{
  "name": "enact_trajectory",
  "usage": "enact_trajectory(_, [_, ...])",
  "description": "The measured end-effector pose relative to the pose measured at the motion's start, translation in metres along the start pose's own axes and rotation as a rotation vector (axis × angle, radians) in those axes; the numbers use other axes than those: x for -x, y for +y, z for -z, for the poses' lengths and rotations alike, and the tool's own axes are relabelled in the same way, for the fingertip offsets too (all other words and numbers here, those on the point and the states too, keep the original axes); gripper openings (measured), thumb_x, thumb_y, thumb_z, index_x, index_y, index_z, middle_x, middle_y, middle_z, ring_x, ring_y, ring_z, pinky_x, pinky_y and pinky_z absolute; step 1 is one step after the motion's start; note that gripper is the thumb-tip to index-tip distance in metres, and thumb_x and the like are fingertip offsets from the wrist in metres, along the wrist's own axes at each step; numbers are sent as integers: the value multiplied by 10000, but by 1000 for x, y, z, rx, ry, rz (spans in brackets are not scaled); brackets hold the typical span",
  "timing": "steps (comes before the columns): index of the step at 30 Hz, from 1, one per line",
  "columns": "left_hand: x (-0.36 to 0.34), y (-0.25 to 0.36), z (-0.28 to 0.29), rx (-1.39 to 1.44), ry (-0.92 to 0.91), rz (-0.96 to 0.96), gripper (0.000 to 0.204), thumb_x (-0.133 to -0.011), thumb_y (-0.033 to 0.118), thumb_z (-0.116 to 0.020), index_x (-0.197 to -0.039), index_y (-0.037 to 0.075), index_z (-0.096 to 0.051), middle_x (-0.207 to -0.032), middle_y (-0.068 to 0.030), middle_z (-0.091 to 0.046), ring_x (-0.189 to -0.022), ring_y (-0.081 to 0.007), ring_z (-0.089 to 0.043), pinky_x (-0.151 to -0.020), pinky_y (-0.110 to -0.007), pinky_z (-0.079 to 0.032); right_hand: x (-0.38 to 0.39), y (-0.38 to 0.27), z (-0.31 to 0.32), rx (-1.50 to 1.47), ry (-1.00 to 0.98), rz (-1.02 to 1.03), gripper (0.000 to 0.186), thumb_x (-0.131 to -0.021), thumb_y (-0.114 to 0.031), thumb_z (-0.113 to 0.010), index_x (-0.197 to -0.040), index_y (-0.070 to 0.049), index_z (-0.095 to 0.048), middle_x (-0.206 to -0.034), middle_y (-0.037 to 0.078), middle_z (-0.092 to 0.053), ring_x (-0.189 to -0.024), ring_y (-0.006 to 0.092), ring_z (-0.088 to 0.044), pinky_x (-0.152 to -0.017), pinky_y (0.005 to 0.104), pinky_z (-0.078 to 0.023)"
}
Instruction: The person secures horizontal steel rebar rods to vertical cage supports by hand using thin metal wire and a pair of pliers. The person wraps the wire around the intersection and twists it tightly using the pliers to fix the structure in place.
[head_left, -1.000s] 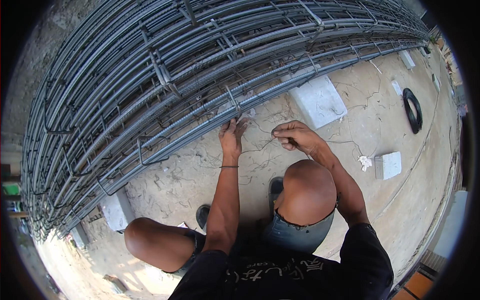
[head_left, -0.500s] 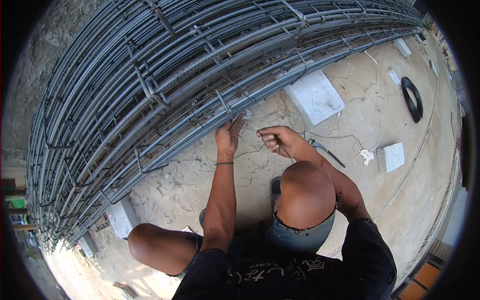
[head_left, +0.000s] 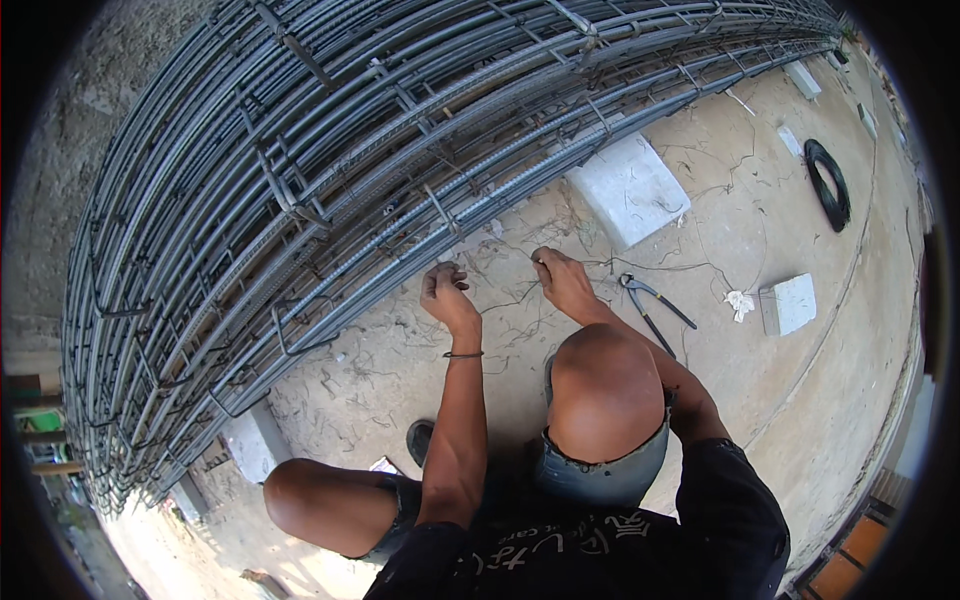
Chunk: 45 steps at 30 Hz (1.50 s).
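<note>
The stack of steel bar cages (head_left: 400, 130) starts at far left and arches across the top, its lower edge just beyond the left hand (head_left: 445, 288). That hand is half curled, apart from the bars; I cannot tell whether it holds anything. The right hand (head_left: 562, 280) has thumb and fingertips drawn together, perhaps on wire too fine to make out. The step looks like readying tie wire; the next move calls for aiming it into the gap beneath the nearest bars. The right knee (head_left: 610, 395) crowds the forearm, and a white block (head_left: 630, 190) limits reach ahead. Further right, pincers (head_left: 655, 298) lie splayed on roomy concrete floor (head_left: 760, 390).
</note>
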<state>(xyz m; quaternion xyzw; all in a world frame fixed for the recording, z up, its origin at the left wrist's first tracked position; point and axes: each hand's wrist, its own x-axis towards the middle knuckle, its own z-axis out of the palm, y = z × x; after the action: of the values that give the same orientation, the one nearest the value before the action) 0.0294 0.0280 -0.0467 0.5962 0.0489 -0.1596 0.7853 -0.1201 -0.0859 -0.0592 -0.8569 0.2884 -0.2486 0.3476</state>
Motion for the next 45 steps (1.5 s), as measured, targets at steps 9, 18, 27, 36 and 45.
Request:
enact_trajectory(9, [11,19,-20,-227,0,-30,96,-820,63,-573,-831,-20,-619,-732,-78,-624,-594,-140,-602,-496,-244,-419,-14,-8,-40,6,129,-116,186,-792,-8,-574,-976,-32,-568,-813,192,-589,-788,384,-591,-658,453,-466])
enact_trajectory(18, [29,18,-13,-458,-30,-463,138,-854,80,-558,-858,-26,-648,-860,-109,-646,-724,-189,-609,-600,-291,-457,-21,9,-20,21,284,9,264,-709,41,-571,-952,-48,-627,-780,155,-565,-739,348,-564,-644,434,-473])
enact_trajectory(27, [16,28,-3,-1018,-124,-1142,156,-817,55,-586,-940,1,-665,-941,-142,-640,-894,-315,-568,-755,-416,-442,7,6,-14,14,292,-125,151,-723,-7,-616,-855,-55,-668,-714,147,-574,-731,332,-576,-641,429,-468])
enact_trajectory(36, [9,36,2,-1117,-85,-1292,151,-834,56,-572,-944,-11,-649,-856,-147,-614,-830,-325,-550,-727,-421,-426,-19,1,-47,-322,338,-132,106,-767,-38,-645,-869,-40,-672,-729,156,-588,-746,345,-580,-677,420,-469])
enact_trajectory(45, [-4,12,6,22,-154,233,232,-885,117,-485,-1079,32,-583,-1090,-112,-593,-948,-248,-541,-769,-382,-418,-30,14,-44,-42,380,274,345,-635,-32,-666,-974,-93,-680,-769,56,-573,-752,245,-524,-672,352,-472])
